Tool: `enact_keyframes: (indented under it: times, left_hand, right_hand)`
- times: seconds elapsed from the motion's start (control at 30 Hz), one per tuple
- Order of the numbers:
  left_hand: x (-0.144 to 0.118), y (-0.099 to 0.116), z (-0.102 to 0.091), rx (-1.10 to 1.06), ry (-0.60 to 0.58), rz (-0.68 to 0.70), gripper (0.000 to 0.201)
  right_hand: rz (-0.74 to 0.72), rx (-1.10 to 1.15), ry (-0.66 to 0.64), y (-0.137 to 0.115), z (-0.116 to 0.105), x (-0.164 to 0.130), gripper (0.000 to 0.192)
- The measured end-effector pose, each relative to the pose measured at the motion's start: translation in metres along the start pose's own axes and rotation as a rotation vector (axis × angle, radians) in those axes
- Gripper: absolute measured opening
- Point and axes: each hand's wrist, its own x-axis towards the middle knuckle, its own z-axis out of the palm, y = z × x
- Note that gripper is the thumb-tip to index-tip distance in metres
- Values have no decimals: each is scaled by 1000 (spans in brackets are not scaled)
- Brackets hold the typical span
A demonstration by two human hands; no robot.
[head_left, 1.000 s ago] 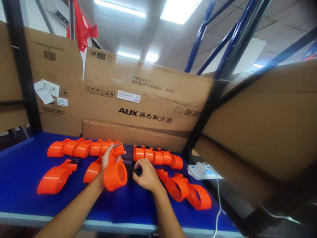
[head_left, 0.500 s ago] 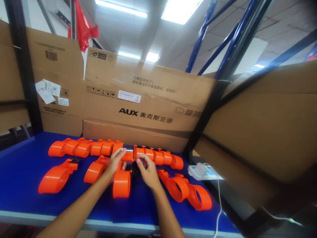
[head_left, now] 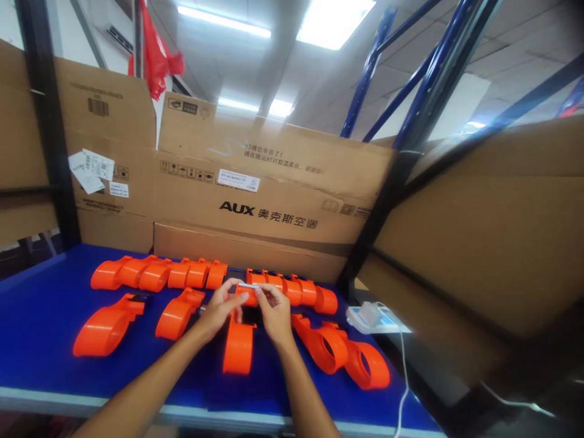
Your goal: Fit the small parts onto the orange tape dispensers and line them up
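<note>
An orange plastic part (head_left: pixel 238 347) lies near the middle of the blue table (head_left: pixel 36 316), its far end raised toward both hands. The left hand (head_left: pixel 219 307) and right hand (head_left: pixel 274 310) pinch a small pale strip (head_left: pixel 247 285) between their fingertips just above that end; what the strip is stays too blurred to tell. A row of orange parts (head_left: pixel 157 274) lines the far edge, more lie left and right, a white device (head_left: pixel 371 316) sits far right, and cardboard boxes (head_left: pixel 269 194) stand behind.
</note>
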Motion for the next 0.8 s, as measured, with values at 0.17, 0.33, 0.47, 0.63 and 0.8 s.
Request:
enact_keyframes:
  times: [0.17, 0.33, 0.47, 0.63, 0.8]
  left_hand:
    - [0, -2, -1, 39, -1, 49, 45]
    - [2, -4, -1, 49, 27, 60, 47]
    - [4, -5, -2, 60, 56, 55, 51]
    - [4, -4, -1, 68, 69, 69, 54]
    - [3, -3, 0, 63, 72, 71, 56]
  right_hand:
    - [-9, 3, 39, 0, 0, 1, 25]
    - [-22, -9, 35, 1, 0, 2, 26]
    - [-10, -6, 29, 3, 0, 3, 26]
    - [-3, 6, 40, 4, 1, 2, 26]
    - [4, 34, 53, 4, 2, 3, 27]
